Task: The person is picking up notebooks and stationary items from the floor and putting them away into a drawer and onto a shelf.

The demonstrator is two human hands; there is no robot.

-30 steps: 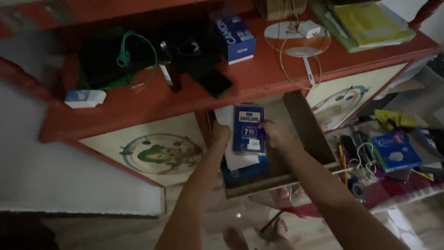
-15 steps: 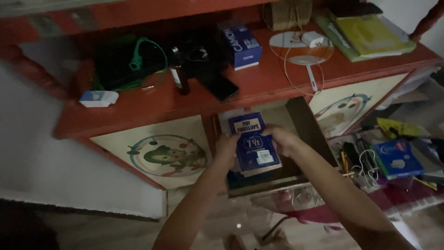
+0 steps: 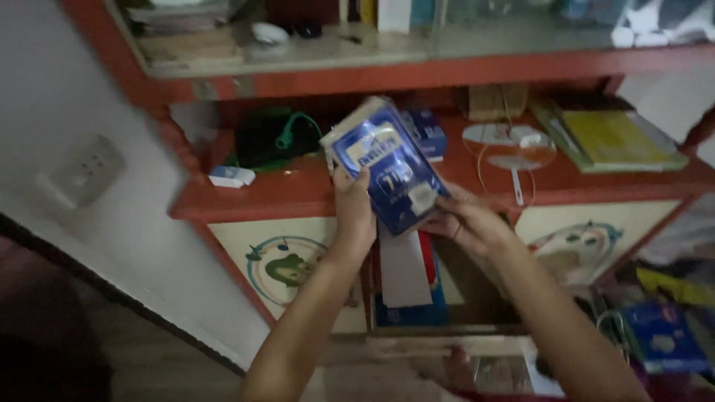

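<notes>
A blue pack of envelopes point(image 3: 387, 164) in clear wrap is held up tilted in front of the red shelf point(image 3: 298, 195). My left hand point(image 3: 353, 212) grips its lower left edge. At the pack's lower right corner, my right hand point(image 3: 471, 223) holds it from beneath. Below the hands the drawer point(image 3: 447, 344) stands pulled out, with white paper point(image 3: 402, 268) and a blue box point(image 3: 413, 313) inside.
On the shelf lie a small white box point(image 3: 231, 176), a dark bag with a green cord point(image 3: 272, 138), a blue box point(image 3: 430, 132), a round fan with a cable point(image 3: 510, 152) and yellow-green folders point(image 3: 614, 140). Clutter with a blue packet point(image 3: 663, 339) sits at the lower right. A wall socket point(image 3: 86, 171) is at the left.
Both hands have lifted the envelope pack out of the drawer and up before the shelf, tilting it. The view has swung upward, showing an upper shelf.
</notes>
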